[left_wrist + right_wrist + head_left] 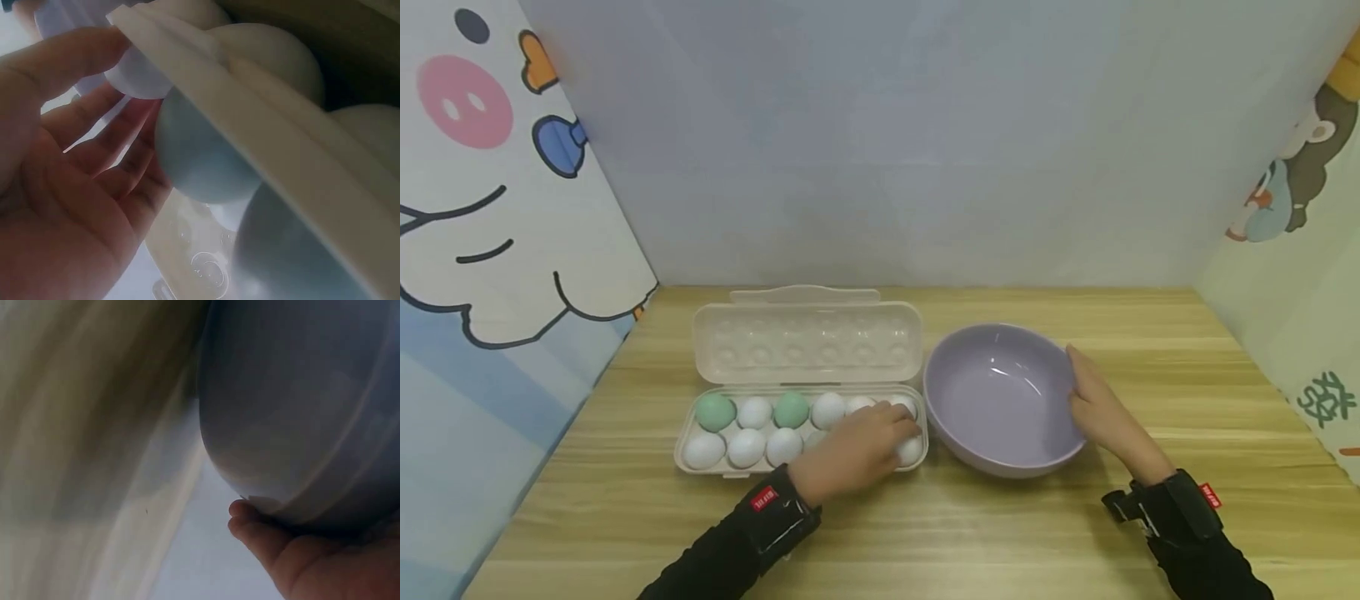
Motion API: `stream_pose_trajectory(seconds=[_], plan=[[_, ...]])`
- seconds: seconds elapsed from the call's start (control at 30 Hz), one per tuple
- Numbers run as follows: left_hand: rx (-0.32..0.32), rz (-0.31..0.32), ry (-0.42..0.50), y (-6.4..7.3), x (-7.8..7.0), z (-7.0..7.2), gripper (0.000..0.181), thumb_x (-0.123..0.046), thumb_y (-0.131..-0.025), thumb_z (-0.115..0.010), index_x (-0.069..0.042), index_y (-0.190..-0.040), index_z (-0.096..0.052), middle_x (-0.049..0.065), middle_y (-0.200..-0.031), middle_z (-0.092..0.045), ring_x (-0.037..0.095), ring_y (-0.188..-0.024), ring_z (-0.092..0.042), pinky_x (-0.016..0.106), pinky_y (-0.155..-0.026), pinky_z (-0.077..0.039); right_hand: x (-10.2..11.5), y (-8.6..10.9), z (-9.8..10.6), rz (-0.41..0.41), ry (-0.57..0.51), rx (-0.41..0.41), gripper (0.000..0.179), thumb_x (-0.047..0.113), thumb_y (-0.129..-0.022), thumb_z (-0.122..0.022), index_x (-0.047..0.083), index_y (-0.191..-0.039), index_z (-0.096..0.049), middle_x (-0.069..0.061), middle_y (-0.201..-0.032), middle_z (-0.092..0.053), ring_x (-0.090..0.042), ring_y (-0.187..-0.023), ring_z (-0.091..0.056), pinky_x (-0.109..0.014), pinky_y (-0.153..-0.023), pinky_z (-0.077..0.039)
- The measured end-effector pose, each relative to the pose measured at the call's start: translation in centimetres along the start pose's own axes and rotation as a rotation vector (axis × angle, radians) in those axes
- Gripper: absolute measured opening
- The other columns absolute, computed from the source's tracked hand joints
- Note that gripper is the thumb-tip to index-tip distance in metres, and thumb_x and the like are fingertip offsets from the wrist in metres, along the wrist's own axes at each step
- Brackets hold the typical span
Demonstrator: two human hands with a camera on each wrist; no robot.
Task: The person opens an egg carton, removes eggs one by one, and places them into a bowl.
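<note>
A pale egg carton (808, 390) lies with its lid back, holding white eggs (747, 447) and green eggs (791, 410). My left hand (857, 446) is over its right part, slightly blurred, fingers between eggs at that end. In the left wrist view, thumb and fingers lie on either side of a white egg (142, 78) by the carton's rim; a firm grip does not show. The other fingers reach behind the eggs. To the right stands a lilac bowl (1000, 400) with nothing inside. My right hand (1105, 412) holds its right rim, fingers (256, 534) against the wall.
The carton and bowl stand close side by side on a wooden table (865, 542). A plain grey wall (880, 150) rises behind, and printed panels (490, 233) flank both sides. The carton's raised lid (808, 342) lies behind the eggs.
</note>
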State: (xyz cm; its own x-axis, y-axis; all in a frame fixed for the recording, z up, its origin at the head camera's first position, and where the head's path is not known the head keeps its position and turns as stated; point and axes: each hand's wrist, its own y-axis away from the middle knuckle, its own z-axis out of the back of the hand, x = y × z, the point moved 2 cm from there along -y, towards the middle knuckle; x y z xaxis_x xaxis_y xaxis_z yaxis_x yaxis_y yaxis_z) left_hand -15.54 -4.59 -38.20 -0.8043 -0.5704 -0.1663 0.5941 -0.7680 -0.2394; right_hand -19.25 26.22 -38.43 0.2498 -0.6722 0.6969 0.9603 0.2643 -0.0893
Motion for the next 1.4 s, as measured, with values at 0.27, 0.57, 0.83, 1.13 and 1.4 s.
stream_pose_trajectory(seconds=[0.27, 0.57, 0.83, 1.13, 1.4], plan=[[0.001, -0.021, -0.068, -0.2, 0.1, 0.2, 0.026, -0.007, -0.079, -0.058, -0.011, -0.105, -0.057, 0.0, -0.095, -0.057, 0.017, -0.088, -0.052, 0.028, -0.072, -0.044, -0.3, -0.3, -0.5, -0.046, -0.032, -0.089, 0.07, -0.012, -0.071, -0.027, -0.006, -0.137, -0.008, -0.034, -0.138, -0.012, -0.052, -0.123, -0.018, -0.063, -0.096, -0.022], [-0.064, -0.026, -0.058, -0.7, -0.3, 2.5, 0.041, -0.003, -0.075, -0.062, -0.006, -0.114, -0.049, 0.008, -0.103, -0.054, 0.024, -0.1, -0.052, 0.054, -0.093, -0.036, -0.6, -0.2, -0.4, -0.051, -0.006, -0.125, 0.07, -0.012, -0.069, -0.028, -0.006, -0.137, -0.011, -0.033, -0.139, -0.015, -0.048, -0.126, -0.016, -0.059, -0.101, -0.017], [0.015, -0.066, -0.017, -5.7, -0.2, 5.0, 0.038, -0.006, -0.084, -0.058, -0.004, -0.12, -0.045, 0.01, -0.103, -0.049, 0.019, -0.083, -0.049, 0.032, -0.07, -0.046, -0.5, 0.0, -0.4, -0.048, -0.005, -0.12, 0.07, -0.011, -0.068, -0.029, -0.007, -0.136, -0.011, -0.034, -0.137, -0.016, -0.048, -0.125, -0.017, -0.059, -0.101, -0.018], [0.25, -0.12, -0.254, -12.0, -0.8, 0.8, 0.041, -0.025, -0.088, -0.051, -0.015, -0.127, -0.044, 0.004, -0.109, -0.048, 0.021, -0.092, -0.049, 0.035, -0.07, -0.046, -0.9, -0.1, -1.1, -0.03, -0.014, -0.138, 0.069, -0.013, -0.067, -0.028, -0.009, -0.135, -0.014, -0.034, -0.136, -0.02, -0.047, -0.125, -0.018, -0.058, -0.102, -0.018], [0.374, -0.055, -0.255, -13.4, -0.8, -1.7, 0.033, -0.028, -0.088, -0.054, -0.015, -0.118, -0.05, 0.001, -0.109, -0.049, 0.022, -0.096, -0.049, 0.046, -0.081, -0.041, -1.0, 0.0, -1.3, -0.042, -0.008, -0.134, 0.07, -0.013, -0.068, -0.03, -0.008, -0.136, -0.013, -0.032, -0.137, -0.019, -0.046, -0.126, -0.019, -0.057, -0.101, -0.019]])
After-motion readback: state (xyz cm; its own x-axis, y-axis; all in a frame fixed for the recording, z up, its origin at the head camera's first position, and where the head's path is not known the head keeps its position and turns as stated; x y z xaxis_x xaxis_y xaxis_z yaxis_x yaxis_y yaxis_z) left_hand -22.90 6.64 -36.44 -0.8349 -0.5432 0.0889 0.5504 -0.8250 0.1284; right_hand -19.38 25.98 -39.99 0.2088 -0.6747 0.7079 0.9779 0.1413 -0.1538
